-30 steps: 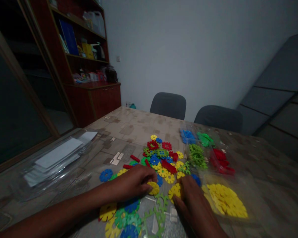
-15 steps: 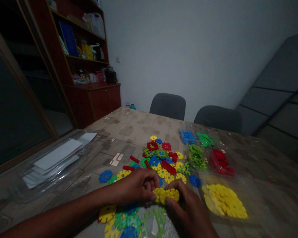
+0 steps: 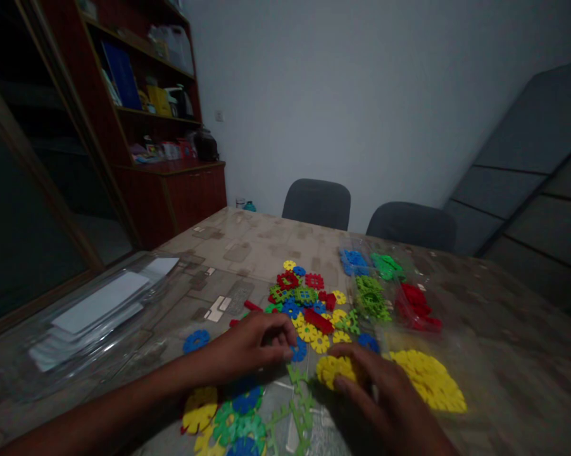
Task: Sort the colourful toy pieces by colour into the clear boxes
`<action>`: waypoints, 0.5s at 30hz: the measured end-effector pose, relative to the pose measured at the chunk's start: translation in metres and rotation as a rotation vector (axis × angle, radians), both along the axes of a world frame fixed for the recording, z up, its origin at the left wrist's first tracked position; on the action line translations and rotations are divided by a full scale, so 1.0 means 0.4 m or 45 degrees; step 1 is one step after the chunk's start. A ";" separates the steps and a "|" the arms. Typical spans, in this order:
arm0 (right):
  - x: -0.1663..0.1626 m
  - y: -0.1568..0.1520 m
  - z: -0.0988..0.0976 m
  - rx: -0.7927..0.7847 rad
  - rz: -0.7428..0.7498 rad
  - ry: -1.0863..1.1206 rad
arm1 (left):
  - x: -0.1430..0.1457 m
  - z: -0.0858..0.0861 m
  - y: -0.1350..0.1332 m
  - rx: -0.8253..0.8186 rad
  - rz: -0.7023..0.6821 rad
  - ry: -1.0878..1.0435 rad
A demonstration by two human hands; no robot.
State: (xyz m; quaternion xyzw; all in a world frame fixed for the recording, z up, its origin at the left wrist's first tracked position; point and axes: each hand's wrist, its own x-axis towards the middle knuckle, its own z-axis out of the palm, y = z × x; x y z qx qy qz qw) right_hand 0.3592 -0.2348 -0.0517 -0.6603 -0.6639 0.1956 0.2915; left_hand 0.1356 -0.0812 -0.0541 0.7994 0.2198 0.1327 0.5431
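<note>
My right hand (image 3: 378,383) pinches a small stack of yellow notched plastic discs (image 3: 335,370) between thumb and fingers, above the table. Just left of it, my left hand (image 3: 266,339) is loosely curled with nothing seen in it, the thumb apart from the fingers. A blue disc (image 3: 299,349) lies right by its fingertips. Light green toothed pieces (image 3: 297,405) rest below, between the hands. A yellow disc (image 3: 200,408) and green discs (image 3: 240,423) lie under my left forearm. Beyond the hands spreads a mixed pile with a red bar (image 3: 318,321) and yellow discs (image 3: 307,332).
On the right, a clear divided tray holds yellow discs (image 3: 430,380), red pieces (image 3: 416,307), light green pieces (image 3: 371,297), green pieces (image 3: 387,266) and blue pieces (image 3: 354,261). Clear packaging with white cards (image 3: 100,304) lies left. Two grey chairs (image 3: 316,202) stand behind the table.
The yellow discs were between both hands; now only my right hand holds them, shifted right and stacked closer together. My left hand has come away from them. The view has moved slightly.
</note>
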 end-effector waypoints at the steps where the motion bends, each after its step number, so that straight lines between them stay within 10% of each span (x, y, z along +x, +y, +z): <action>1: 0.031 -0.004 0.019 0.028 -0.057 -0.044 | -0.004 0.005 0.008 0.047 0.014 -0.016; 9: 0.269 -0.031 0.066 0.057 -0.435 -0.242 | -0.028 0.028 0.052 0.380 0.065 0.002; 15: 0.290 -0.034 0.070 0.128 -0.548 -0.335 | -0.073 0.057 0.110 0.851 0.050 0.184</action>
